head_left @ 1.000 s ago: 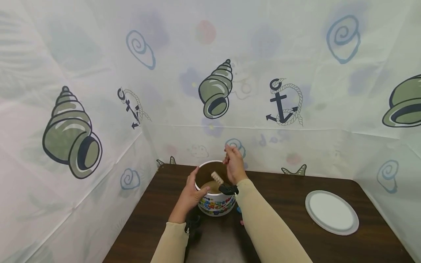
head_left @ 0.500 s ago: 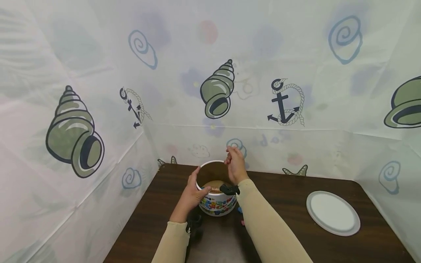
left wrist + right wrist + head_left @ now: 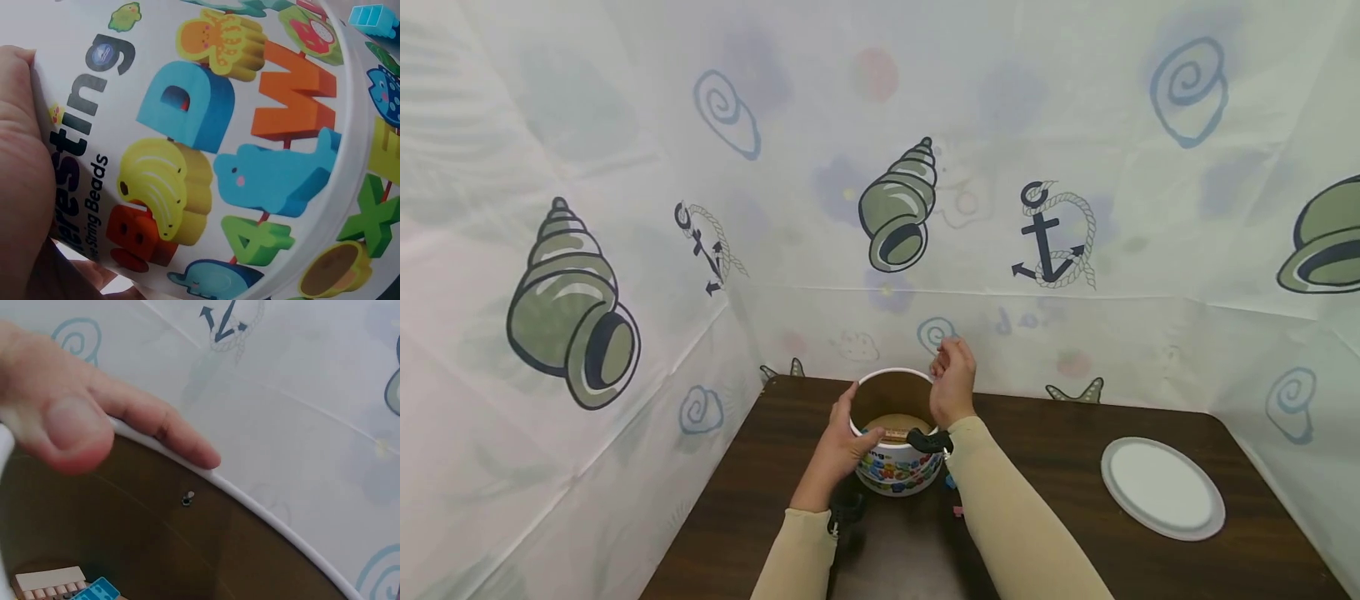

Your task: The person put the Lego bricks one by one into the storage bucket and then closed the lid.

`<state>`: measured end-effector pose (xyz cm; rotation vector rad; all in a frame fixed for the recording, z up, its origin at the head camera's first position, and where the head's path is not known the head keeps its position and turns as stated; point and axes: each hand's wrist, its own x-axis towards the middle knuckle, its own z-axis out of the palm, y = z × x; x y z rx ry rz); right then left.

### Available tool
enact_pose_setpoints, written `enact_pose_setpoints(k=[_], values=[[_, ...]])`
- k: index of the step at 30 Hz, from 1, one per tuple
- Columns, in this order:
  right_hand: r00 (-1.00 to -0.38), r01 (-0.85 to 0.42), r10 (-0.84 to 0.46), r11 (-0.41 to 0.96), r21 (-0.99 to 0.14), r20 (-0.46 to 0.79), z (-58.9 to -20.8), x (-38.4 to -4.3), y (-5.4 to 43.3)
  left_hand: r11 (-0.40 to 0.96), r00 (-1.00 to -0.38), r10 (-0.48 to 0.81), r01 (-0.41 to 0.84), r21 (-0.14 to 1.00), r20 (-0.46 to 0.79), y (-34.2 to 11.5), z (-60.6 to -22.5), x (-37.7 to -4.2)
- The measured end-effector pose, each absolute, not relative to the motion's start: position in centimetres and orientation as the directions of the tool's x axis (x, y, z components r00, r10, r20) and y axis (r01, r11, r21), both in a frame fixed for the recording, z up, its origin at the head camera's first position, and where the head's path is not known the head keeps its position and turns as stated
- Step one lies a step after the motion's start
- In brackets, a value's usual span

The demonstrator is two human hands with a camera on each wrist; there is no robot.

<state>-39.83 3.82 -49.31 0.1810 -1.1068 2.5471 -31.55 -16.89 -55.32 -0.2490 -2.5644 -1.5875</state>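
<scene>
A round white bucket point(image 3: 901, 477) printed with colourful letters, animals and fruit stands upright on the table. My left hand point(image 3: 840, 442) grips its near left side, thumb over the rim and fingers round the outside wall. My right hand point(image 3: 953, 382) is at the far right of the rim and holds nothing; in the right wrist view its thumb and a fairly straight finger show right at the rim. Down inside lie a beige toy brick point(image 3: 51, 579) with a row of studs and a blue toy brick point(image 3: 99, 590).
A small blue piece point(image 3: 951, 482) and a small pink piece point(image 3: 958, 511) lie on the dark wooden table point(image 3: 1045, 475) right of the bucket. Farther right is a white oval plate point(image 3: 1163, 489). A shell-and-anchor patterned sheet point(image 3: 820, 250) encloses the back and sides.
The beige brick, in mid-air inside the bucket a second ago, now lies at the bottom. My right hand has shifted slightly right; my left hand keeps its grip.
</scene>
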Motion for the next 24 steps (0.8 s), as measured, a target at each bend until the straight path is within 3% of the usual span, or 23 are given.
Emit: enact_pose_setpoints(k=[6, 13, 18, 24], values=[[-0.889, -0.457, 0.311, -0.636, -0.622, 0.335, -49.8, -38.4, 4.5, 0.439, -0.976, 0.082, 0.217, 0.872, 0.202, -16.7, -55.6, -31.6], [-0.889, -0.45, 0.154, -0.473, -0.757, 0.432, -52.1, -36.2, 6.0, 0.432, -0.981, 0.057, 0.193, 0.881, 0.187, -16.8, -55.3, -31.6], [-0.926, -0.376, 0.146, -0.448, -0.811, 0.348, -54.8, -34.0, 9.7, 0.431, -0.982, 0.069, 0.19, 0.882, 0.178, -16.8, -55.2, -31.7], [-0.987, -0.145, 0.097, -0.172, -0.974, 0.13, -57.6, -30.5, 13.8, 0.448, -0.981, 0.076, 0.192, 0.873, 0.177, -17.1, -55.2, -31.6]])
